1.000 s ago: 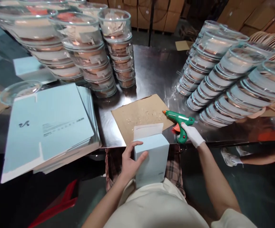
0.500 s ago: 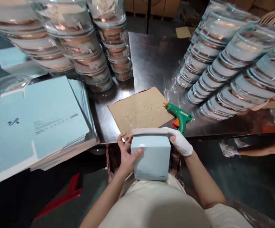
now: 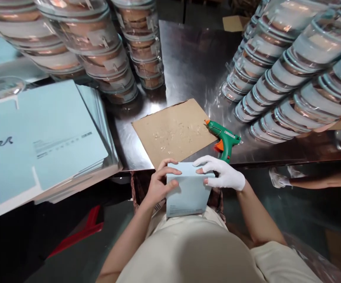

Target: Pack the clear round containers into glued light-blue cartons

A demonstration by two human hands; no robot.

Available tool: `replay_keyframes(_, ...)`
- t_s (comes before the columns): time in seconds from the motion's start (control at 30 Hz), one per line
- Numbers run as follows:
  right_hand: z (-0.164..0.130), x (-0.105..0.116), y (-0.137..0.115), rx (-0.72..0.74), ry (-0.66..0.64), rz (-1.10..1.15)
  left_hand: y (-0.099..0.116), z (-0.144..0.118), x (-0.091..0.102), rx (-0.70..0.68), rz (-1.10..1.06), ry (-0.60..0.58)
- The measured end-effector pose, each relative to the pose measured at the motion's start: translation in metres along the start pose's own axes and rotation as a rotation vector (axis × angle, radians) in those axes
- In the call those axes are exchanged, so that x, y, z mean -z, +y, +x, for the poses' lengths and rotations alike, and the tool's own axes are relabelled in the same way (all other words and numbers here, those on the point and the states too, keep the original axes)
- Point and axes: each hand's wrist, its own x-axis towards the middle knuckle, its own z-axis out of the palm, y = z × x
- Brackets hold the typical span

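Both hands rest on a small pale blue cardboard box (image 3: 188, 192) held against the person's lap, just off the near edge of the shiny steel table (image 3: 188, 63). The bare left hand (image 3: 158, 184) grips the box's left side, thumb on the front face and fingers curled over the top edge. The white-gloved right hand (image 3: 223, 175) lies flat on the closed top flap, fingers spread and pressing down. A green hot glue gun (image 3: 225, 137) lies near the table's near edge, beside a brown cardboard sheet (image 3: 173, 131) flecked with glue. A stack of flat pale blue box blanks (image 3: 41, 137) overhangs the left corner.
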Motion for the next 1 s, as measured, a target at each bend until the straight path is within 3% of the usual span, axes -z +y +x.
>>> replay_keyframes(0.33, -0.011, -0.010, 0.002, -0.056, 0.064, -0.019, 0.012, 0.002, 0.005, 0.010, 0.083, -0.078)
replay_keyframes(0.6, -0.007, -0.016, 0.002, -0.071, 0.083, 0.052, 0.007, 0.000, 0.004, -0.051, 0.107, -0.074)
replay_keyframes(0.7, -0.022, -0.010, -0.002, -0.251, 0.268, 0.211, 0.013, -0.004, 0.013, -0.162, 0.156, 0.072)
replay_keyframes(0.77, -0.040, -0.008, -0.009, -0.417, 0.360, 0.360, 0.021, -0.005, 0.022, -0.259, 0.175, 0.287)
replay_keyframes(0.83, -0.058, -0.015, -0.017, -0.600, 0.207, 0.486, 0.027, -0.004, 0.026, -0.321, 0.133, 0.558)
replay_keyframes(0.9, -0.069, -0.032, -0.024, -0.744, 0.039, 0.530, 0.028, 0.000, 0.022, -0.317, 0.002, 0.749)
replay_keyframes(0.93, -0.071, -0.042, -0.027, -0.779, 0.079, 0.519, 0.027, 0.003, 0.017, -0.285, -0.084, 0.778)
replay_keyframes(1.0, -0.068, -0.054, -0.033, -0.790, 0.395, 0.422, 0.025, 0.007, 0.004, -0.181, -0.183, 0.721)
